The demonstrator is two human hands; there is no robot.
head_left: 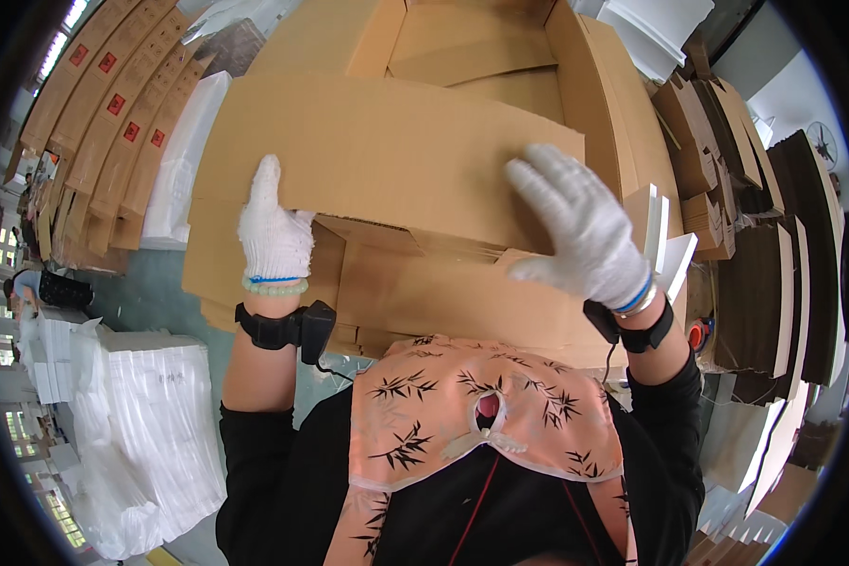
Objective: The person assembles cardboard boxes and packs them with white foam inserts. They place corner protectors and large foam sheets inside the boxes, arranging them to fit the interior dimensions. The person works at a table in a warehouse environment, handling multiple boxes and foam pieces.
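Note:
A large brown cardboard box (514,106) lies open in front of me, its inside showing at the far side. One wide flap (377,141) reaches across the near part of it. My left hand (275,234), in a white knit glove, grips the flap's near left edge. One finger lies straight on top, and the others are hidden beneath the cardboard. My right hand (580,226), gloved the same way, is over the flap's right end with its fingers spread and holds nothing. I cannot tell whether it touches the cardboard. Below the flap, more of the box's cardboard (443,292) shows.
Tall cartons (113,104) with red labels stand at the far left, beside white foam slabs (184,170). Plastic-wrapped white sheets (160,415) are stacked at the lower left. Flat cardboard stacks (755,292) line the right. A person (28,288) is at the left edge.

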